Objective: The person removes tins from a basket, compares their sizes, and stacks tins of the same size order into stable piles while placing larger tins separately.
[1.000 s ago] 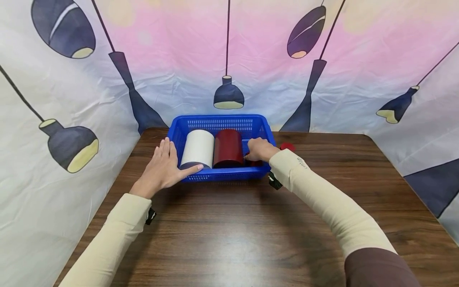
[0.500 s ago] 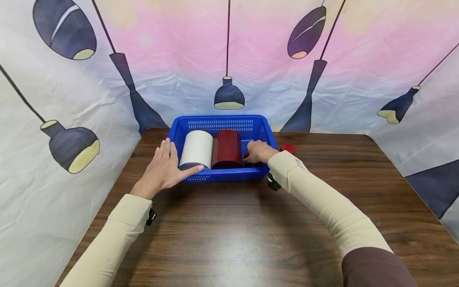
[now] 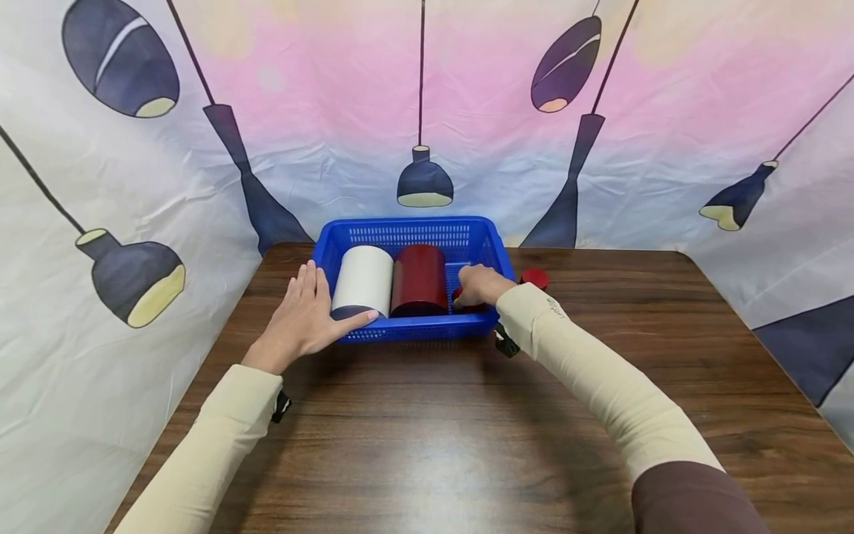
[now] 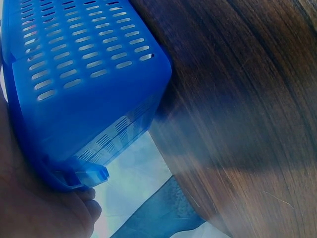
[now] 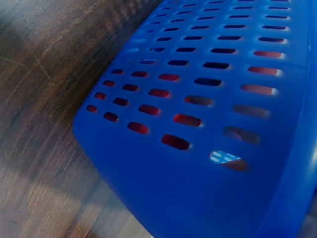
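A blue slotted basket (image 3: 427, 326) stands at the far side of the table. In it a white cylinder (image 3: 363, 278) and a large dark red cylinder (image 3: 419, 278) lie side by side. My left hand (image 3: 302, 319) rests on the basket's left front corner, fingers straight, thumb along the front rim. My right hand (image 3: 482, 284) reaches inside at the right, curled over a small dark red piece (image 3: 472, 305), mostly hidden by the hand. Through the basket's slots in the right wrist view, bits of red (image 5: 148, 109) show.
Just right of the basket, a small red round piece (image 3: 534, 279) sits on the wooden table (image 3: 427, 437). A cloth backdrop (image 3: 494, 148) printed with lamps hangs behind and along the sides.
The white and dark red cylinders have shifted slightly left inside the basket. My right hand has also edged left. My left hand stays on the rim.
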`<action>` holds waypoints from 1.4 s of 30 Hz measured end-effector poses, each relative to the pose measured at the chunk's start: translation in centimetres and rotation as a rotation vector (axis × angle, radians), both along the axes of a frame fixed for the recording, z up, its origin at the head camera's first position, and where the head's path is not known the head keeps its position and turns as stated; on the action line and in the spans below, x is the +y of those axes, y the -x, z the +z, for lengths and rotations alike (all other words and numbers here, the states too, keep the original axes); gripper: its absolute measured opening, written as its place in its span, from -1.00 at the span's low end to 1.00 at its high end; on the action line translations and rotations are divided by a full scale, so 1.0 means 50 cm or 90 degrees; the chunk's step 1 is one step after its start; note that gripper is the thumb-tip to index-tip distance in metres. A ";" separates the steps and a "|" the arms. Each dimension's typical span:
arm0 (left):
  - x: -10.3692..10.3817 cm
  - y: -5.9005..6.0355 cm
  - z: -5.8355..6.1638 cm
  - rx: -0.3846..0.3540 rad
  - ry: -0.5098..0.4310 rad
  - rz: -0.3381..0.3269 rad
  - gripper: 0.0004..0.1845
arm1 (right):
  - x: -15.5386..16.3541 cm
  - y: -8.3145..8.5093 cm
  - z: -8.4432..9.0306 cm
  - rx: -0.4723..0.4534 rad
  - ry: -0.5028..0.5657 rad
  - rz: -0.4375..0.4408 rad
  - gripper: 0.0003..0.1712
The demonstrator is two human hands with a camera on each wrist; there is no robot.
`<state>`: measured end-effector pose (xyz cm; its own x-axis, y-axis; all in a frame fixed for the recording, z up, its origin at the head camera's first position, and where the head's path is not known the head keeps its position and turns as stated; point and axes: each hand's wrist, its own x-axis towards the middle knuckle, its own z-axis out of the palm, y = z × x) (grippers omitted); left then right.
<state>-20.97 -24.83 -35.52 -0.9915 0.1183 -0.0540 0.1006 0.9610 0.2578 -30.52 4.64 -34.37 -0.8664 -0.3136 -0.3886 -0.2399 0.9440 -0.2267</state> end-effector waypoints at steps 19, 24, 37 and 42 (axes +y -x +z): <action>-0.001 0.000 0.004 0.007 0.003 -0.005 0.43 | 0.020 -0.002 0.072 0.071 0.087 -0.011 -0.64; -0.002 0.001 0.005 0.008 0.003 -0.002 0.43 | 0.037 -0.001 0.099 0.091 0.101 0.005 -0.59; -0.003 -0.002 0.001 0.005 0.001 -0.001 0.43 | 0.125 0.016 0.127 0.087 0.234 -0.037 -0.53; 0.000 -0.003 0.000 0.004 0.000 -0.004 0.44 | 0.160 0.013 0.130 0.116 0.230 -0.062 -0.48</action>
